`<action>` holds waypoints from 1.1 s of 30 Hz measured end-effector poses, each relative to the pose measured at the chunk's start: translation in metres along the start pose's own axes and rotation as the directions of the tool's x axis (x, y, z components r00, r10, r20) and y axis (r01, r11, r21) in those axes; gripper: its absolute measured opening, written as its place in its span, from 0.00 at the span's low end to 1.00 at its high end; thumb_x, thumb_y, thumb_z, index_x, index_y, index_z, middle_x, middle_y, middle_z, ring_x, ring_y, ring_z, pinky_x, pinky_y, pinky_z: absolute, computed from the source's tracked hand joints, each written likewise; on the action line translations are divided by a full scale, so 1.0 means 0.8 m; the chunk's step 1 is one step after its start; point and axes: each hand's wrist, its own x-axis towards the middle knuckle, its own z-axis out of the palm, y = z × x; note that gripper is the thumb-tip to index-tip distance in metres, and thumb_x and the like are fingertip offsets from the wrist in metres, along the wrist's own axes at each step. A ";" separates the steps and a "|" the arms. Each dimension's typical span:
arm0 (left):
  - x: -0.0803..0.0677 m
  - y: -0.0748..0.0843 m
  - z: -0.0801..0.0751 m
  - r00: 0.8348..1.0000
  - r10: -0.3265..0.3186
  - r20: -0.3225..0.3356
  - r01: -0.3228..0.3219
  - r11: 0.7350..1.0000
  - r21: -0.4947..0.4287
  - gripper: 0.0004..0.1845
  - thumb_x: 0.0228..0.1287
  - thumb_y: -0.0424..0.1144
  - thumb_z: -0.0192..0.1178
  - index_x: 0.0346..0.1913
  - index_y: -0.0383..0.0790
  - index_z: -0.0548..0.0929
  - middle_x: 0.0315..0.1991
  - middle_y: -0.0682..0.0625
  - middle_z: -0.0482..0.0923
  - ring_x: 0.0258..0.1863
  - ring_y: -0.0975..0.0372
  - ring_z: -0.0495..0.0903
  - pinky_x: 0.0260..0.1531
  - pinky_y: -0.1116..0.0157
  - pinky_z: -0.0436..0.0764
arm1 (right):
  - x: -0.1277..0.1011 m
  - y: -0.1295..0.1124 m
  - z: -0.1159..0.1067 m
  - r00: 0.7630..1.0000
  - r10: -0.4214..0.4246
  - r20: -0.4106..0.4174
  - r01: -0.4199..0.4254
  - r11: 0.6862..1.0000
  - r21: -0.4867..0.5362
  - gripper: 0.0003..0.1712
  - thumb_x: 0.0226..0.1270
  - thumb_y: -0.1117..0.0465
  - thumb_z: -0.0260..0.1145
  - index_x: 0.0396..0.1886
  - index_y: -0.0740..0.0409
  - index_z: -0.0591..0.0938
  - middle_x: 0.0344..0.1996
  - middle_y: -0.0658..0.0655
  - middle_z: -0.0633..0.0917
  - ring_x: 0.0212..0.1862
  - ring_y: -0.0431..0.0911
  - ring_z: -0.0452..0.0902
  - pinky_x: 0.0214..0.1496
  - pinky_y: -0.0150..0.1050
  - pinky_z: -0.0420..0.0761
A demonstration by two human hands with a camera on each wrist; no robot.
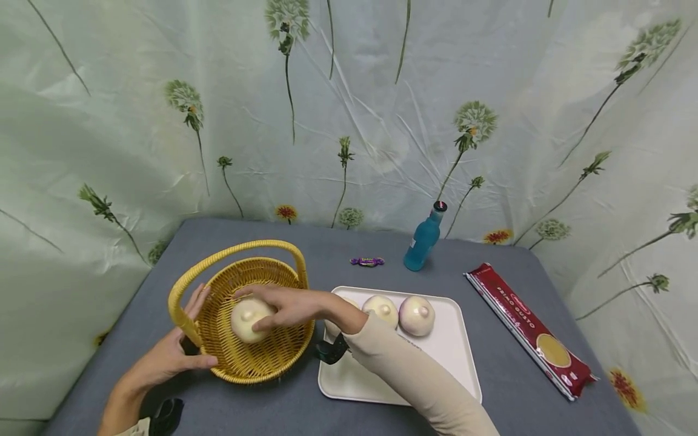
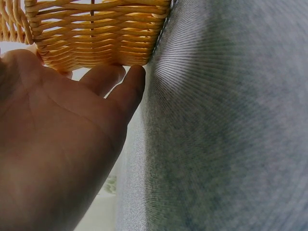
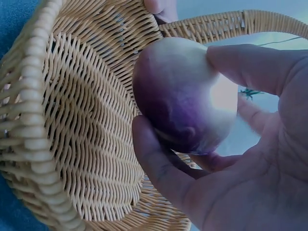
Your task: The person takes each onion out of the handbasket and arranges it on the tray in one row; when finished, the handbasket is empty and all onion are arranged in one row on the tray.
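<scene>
My right hand (image 1: pixel 286 306) holds a round white-and-purple turnip (image 3: pixel 185 94) between thumb and fingers, inside the yellow wicker basket (image 1: pixel 245 372). From above the turnip looks mostly pale, with a small nub on top; its purple side faces the right wrist camera. At the basket's left side is my left hand (image 1: pixel 171 354), its fingers spread and fairly straight against the wicker near the foot of the tall arched handle (image 1: pixel 240 247). In the left wrist view, the fingertips touch the basket's outer wall (image 2: pixel 101 36) just above the cloth.
A white tray (image 1: pixel 452 363) right of the basket bears several turnips (image 1: pixel 417 315), partly covered by my right forearm. Behind it are a purple-wrapped candy (image 1: pixel 368 262) and a blue bottle (image 1: pixel 423 239). A red pasta packet (image 1: pixel 529 330) lies at right on the grey cloth.
</scene>
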 end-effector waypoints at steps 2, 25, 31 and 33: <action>0.001 0.000 0.000 1.000 0.002 0.001 -0.002 1.000 -0.001 0.65 0.53 0.24 0.71 0.82 0.55 0.35 0.80 0.61 0.18 0.75 0.74 0.25 0.61 0.29 0.30 | -0.005 0.001 -0.001 0.999 -0.042 0.005 0.043 0.998 -0.048 0.36 0.74 0.61 0.62 0.77 0.56 0.62 0.66 0.58 0.73 0.58 0.37 0.68 0.59 0.27 0.68; 0.001 0.004 0.001 0.999 -0.030 -0.012 0.031 0.999 0.038 0.66 0.53 0.25 0.72 0.82 0.56 0.35 0.80 0.59 0.18 0.75 0.72 0.25 0.58 0.24 0.34 | -0.089 -0.003 0.017 0.962 -0.084 -0.260 0.061 0.994 -0.096 0.33 0.63 0.51 0.74 0.67 0.43 0.75 0.62 0.46 0.77 0.59 0.36 0.67 0.58 0.31 0.70; 0.001 0.003 0.000 1.000 -0.028 -0.011 0.028 0.999 0.047 0.66 0.53 0.25 0.72 0.82 0.57 0.35 0.80 0.61 0.18 0.75 0.73 0.25 0.56 0.22 0.36 | -0.120 0.002 0.019 0.941 -0.018 -0.339 0.010 1.000 -0.026 0.36 0.56 0.52 0.79 0.63 0.41 0.74 0.57 0.49 0.75 0.57 0.40 0.68 0.56 0.35 0.74; 0.001 0.003 0.000 1.000 -0.028 -0.010 0.029 0.999 0.046 0.66 0.53 0.25 0.72 0.82 0.57 0.34 0.80 0.61 0.18 0.75 0.73 0.25 0.56 0.22 0.36 | -0.130 0.005 0.019 0.933 0.009 -0.361 -0.013 1.000 -0.009 0.36 0.56 0.52 0.79 0.63 0.41 0.74 0.58 0.49 0.74 0.58 0.41 0.67 0.57 0.37 0.74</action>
